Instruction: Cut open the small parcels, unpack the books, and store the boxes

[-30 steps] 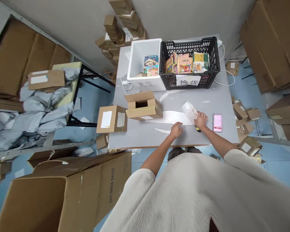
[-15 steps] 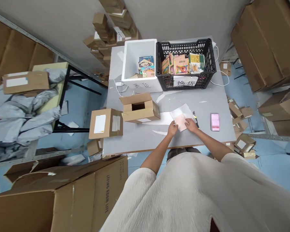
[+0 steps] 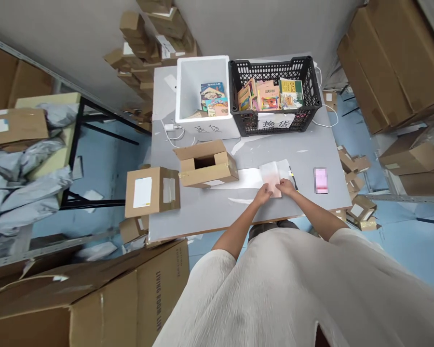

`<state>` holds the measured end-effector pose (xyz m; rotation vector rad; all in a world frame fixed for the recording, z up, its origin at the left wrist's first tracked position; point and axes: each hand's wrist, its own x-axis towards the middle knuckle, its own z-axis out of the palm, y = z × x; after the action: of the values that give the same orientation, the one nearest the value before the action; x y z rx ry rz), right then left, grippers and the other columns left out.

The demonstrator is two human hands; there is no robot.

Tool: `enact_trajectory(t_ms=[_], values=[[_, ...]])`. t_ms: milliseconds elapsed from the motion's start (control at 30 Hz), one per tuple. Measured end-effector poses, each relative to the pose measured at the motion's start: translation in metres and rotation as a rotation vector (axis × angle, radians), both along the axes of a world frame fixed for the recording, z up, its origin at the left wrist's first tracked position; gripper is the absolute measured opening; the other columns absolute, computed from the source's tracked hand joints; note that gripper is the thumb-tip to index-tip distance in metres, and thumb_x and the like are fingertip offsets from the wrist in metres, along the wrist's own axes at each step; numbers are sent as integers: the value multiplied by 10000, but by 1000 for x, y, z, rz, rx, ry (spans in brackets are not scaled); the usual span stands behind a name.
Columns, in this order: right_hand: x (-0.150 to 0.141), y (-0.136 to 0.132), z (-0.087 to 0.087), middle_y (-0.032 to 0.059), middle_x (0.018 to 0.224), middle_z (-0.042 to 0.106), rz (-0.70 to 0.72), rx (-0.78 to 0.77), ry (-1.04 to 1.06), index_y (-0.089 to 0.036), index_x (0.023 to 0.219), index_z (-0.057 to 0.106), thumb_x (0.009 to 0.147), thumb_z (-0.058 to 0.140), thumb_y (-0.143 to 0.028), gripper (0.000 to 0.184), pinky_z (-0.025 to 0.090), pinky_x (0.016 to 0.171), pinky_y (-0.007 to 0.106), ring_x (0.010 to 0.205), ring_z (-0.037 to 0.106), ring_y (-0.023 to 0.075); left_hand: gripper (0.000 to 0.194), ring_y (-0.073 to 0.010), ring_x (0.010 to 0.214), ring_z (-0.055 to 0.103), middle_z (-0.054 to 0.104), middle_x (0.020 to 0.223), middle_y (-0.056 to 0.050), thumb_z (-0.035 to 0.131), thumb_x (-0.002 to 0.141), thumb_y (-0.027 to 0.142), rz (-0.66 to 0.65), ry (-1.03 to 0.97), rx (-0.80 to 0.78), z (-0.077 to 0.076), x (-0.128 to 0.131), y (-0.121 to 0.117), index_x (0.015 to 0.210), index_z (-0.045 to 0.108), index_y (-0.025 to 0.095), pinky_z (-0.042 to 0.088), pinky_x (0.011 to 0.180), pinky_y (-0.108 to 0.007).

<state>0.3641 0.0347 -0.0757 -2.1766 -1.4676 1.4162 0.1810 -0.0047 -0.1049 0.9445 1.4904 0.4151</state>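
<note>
Pinkish sheet (image 3: 271, 178) has swung straighter between left fingers (image 3: 266, 189) and right fingers (image 3: 281, 184).

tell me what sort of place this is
Probably a parcel-handling room, perhaps for returns: cardboard boxes are stacked by the wall, grey bags lie heaped at left, and a black crate of books bears a sign reading 换货 (exchanges).

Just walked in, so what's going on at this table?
A person at the table has a thin, pale pinkish piece in the left hand and right hand; whether it is a sheet or something wrapped is hard to tell. To the left stands a small carton with a flap up; to the right lies a phone. Behind, books sit in a black crate and a white bin.
</note>
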Motion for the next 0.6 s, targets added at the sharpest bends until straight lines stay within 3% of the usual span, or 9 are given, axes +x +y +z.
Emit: enact_trajectory(t_ms=[133, 267, 467, 600], values=[[5, -1, 17, -27, 739, 669, -64, 174, -57, -249, 840, 605, 804, 663, -290, 80, 450, 669, 267, 729, 618, 186, 678, -308, 1424, 630, 636, 1574, -163, 723, 828, 155, -23, -145, 37, 2, 22, 14, 1498, 619, 178, 474, 1229, -447], [2, -1, 27, -30, 763, 661, -58, 217, -80, -262, 870, 582, 823, 686, -328, 132, 464, 700, 285, 737, 610, 193, 507, -272, 1338, 676, 703, 1476, -136, 634, 911, 158, 4, -98, 147, 10, 30, 19, 1416, 655, 195, 493, 1212, -453], [-15, -3, 24, 44, 1092, 772, 67, 208, 109, -246, 948, 685, 978, 596, -417, 195, 533, 976, 325, 1051, 695, 224, 378, -227, 1192, 700, 705, 1385, -129, 502, 1060, 266, 187, 155, 299, 29, -15, 15, 1417, 617, 215, 535, 1115, -386], [-17, -2, 15, 112, 1296, 760, 35, 84, -2, -201, 1149, 757, 964, 610, -292, 254, 522, 1057, 338, 1210, 700, 255, 428, -255, 1317, 640, 623, 1490, -141, 504, 1029, 221, 101, 342, 272, 41, -36, 7, 1447, 597, 223, 481, 1189, -405]])
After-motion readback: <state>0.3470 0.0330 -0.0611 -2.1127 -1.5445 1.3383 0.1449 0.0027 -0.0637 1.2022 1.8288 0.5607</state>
